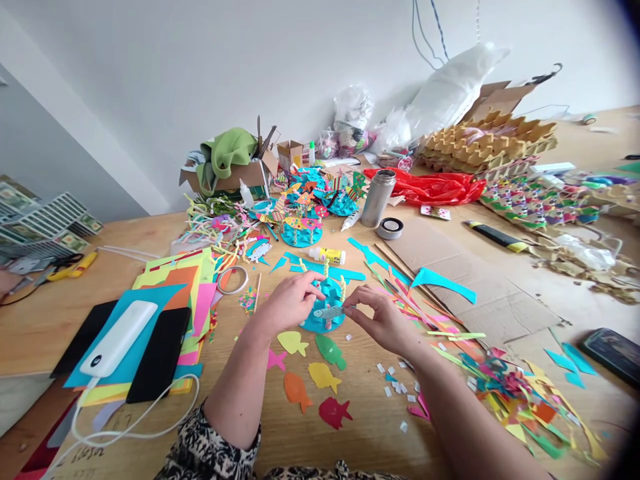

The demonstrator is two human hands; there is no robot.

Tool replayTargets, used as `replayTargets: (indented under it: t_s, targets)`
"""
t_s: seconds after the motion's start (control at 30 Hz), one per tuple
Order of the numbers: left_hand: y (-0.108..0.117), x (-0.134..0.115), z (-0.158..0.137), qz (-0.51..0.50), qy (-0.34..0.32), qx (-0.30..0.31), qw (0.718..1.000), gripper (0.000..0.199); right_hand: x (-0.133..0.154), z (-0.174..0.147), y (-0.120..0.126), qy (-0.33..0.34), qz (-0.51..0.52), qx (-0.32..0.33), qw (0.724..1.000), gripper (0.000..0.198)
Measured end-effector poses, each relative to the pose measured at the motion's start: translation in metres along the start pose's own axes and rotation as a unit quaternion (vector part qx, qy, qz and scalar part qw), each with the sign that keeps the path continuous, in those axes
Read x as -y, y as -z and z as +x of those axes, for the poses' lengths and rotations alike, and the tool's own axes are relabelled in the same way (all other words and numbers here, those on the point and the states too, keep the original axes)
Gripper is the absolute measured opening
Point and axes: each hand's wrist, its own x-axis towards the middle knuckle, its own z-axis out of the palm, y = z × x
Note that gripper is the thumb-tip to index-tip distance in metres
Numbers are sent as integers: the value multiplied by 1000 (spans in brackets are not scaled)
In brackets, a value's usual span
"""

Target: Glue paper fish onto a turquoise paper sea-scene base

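Observation:
A round blue craft [313, 327] with egg-carton-like peaks and pale yellow twisted stalks stands before me on the table. My left hand [297, 300] is at its left side, fingers curled against the blue peaks; the fingertips are partly hidden. On the other side, my right hand [373, 313] pinches the tail end of a small patterned grey paper fish [329, 312], held at the front of the craft. Several plain paper fish lie nearer to me, among them a green fish [330, 351], an orange fish [297, 392] and a red fish [335, 413].
Behind the craft lie a glue bottle [327, 255] and a steel flask [379, 199]. Coloured paper sheets, a white power bank [119, 338] and its cable are on the left. Paper scraps [530, 393], cardboard [465, 273], a utility knife [495, 236] and a phone [613, 353] lie right.

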Motion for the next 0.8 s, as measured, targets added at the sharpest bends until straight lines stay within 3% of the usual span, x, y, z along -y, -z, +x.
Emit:
replayTargets:
  t_s: [0.3, 0.53, 0.8]
  targets:
    - [-5, 3, 2, -15, -17, 18, 1000, 39, 1, 1, 0, 1, 3, 0, 1000, 16]
    - [-8, 3, 2, -26, -27, 43, 998, 45, 0, 1, -1, 2, -9, -6, 1000, 14]
    - [-11, 7, 5, 11, -60, 7, 998, 48, 1, 1, -1, 2, -12, -12, 1000, 16]
